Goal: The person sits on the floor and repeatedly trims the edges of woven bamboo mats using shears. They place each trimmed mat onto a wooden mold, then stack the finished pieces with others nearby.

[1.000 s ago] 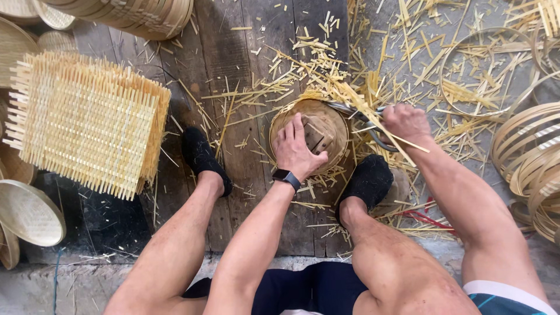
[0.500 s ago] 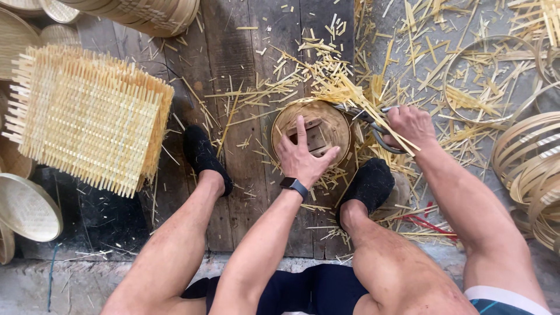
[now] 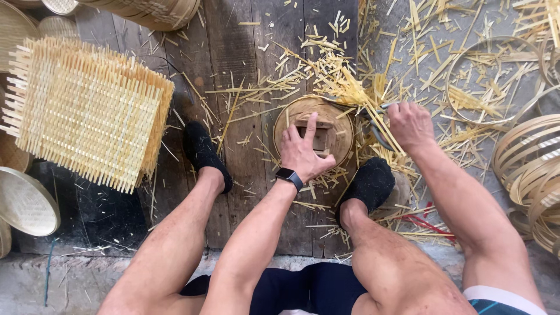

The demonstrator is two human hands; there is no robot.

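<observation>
A round bamboo steamer tray [image 3: 338, 119] lies on the wooden floor boards between my feet. My left hand [image 3: 304, 150] presses flat on its woven slat bottom, fingers spread, with a dark watch on the wrist. My right hand [image 3: 410, 124] is closed on the handles of metal shears [image 3: 373, 116] at the tray's right rim, where a bunch of protruding bamboo strips [image 3: 356, 90] sticks out past the edge.
A stack of square woven bamboo mats [image 3: 87, 111] sits at left. Round lids [image 3: 23, 201] lie at the far left, bamboo hoops [image 3: 528, 169] at right, and more steamers [image 3: 151, 11] at the top. Cut bamboo slivers [image 3: 280, 87] litter the floor. Black socks cover both feet.
My left hand has shifted slightly on the tray and spread its fingers. The right hand with the shears has moved a little along the tray's right rim.
</observation>
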